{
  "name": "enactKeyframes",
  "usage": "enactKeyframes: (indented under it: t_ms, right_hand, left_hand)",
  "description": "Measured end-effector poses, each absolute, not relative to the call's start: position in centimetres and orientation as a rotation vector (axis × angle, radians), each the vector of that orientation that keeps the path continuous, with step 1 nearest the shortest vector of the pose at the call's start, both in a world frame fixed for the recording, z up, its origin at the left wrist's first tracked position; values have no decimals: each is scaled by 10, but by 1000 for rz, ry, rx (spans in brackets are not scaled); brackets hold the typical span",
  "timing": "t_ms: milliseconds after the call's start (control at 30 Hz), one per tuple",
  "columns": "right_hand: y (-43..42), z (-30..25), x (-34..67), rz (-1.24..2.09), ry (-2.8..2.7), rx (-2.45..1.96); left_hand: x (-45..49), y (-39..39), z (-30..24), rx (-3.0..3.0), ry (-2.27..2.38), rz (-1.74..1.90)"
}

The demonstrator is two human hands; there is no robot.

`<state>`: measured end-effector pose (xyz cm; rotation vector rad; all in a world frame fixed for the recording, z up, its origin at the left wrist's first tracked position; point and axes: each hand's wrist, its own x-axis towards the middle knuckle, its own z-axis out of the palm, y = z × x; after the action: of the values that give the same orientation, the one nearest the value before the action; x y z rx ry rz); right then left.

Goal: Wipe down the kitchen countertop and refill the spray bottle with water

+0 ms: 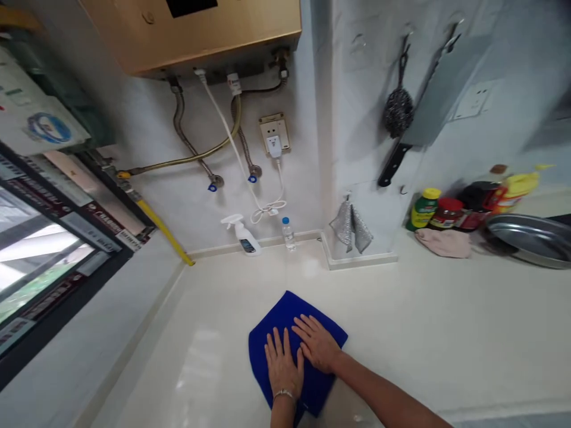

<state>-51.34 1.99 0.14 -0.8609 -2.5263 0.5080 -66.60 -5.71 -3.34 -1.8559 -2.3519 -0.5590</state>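
Note:
A blue cloth point(285, 312) is spread on the pale countertop point(214, 321), with one corner pointing toward the wall. My left hand point(283, 368) lies flat on its middle, fingers stretched out, a bracelet at the wrist. Just right of it, my right hand point(317, 343) also rests flat on the cloth, its fingers angled to the left. Both palms press down and neither hand grips anything. The hands and forearms hide parts of the cloth.
Against the back wall stand a white spray bottle point(243, 235) and a small clear bottle point(288, 233). A grey cloth point(351, 226), cleaver point(439, 101) and scrubber point(398, 112) hang right. Farther right are condiment jars point(447, 213), a pink cloth point(445, 242) and a metal pan point(533, 238).

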Motion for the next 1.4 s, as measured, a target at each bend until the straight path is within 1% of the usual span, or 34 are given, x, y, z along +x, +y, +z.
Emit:
enactKeyframes:
  t_ms: [100, 233, 367, 500, 633, 800, 867, 967, 1067, 1233, 1400]
  right_hand:
    - [27, -9, -458, 370, -2458, -1069]
    - [12, -28, -370, 161, -2320, -1335]
    - [-22, -42, -284, -54, -2212, -1583]
    - [-42, -38, -247, -161, -2192, -1734]
    - [-39, -27, -256, -103, -2164, -1819]
    - [-27, -13, -271, 139, -2109, -1887]
    - [-20, -8, -267, 228, -2093, -1837]
    - [-7, 0, -242, 292, -2164, -1636]
    - [9, 8, -194, 305, -2180, -1603]
    - [32, 6, -87, 284, -2039, -1788]
    - [51, -10, 11, 155, -1867, -2017]
  left_hand:
    - [-621, -24, -32, -2069, -2213, -605]
    - [-542, 1, -36, -2422, -1980, -651]
    - [-455, -2, -39, -2710, -1731, -698]
    - [-413, -15, -38, -2746, -1637, -739]
    - [-418, -19, -43, -2612, -1519, -767]
    - [-427, -16, -57, -2425, -1398, -736]
    - [-424, -12, -64, -2379, -1401, -722]
    - [-405, 2, -69, -2357, -1429, -733]
    - [-359, 20, -63, -2404, -1437, -714]
    - [-242, 54, -50, -2527, -1373, -711]
    - [-133, 99, -50, -2711, -1200, -682]
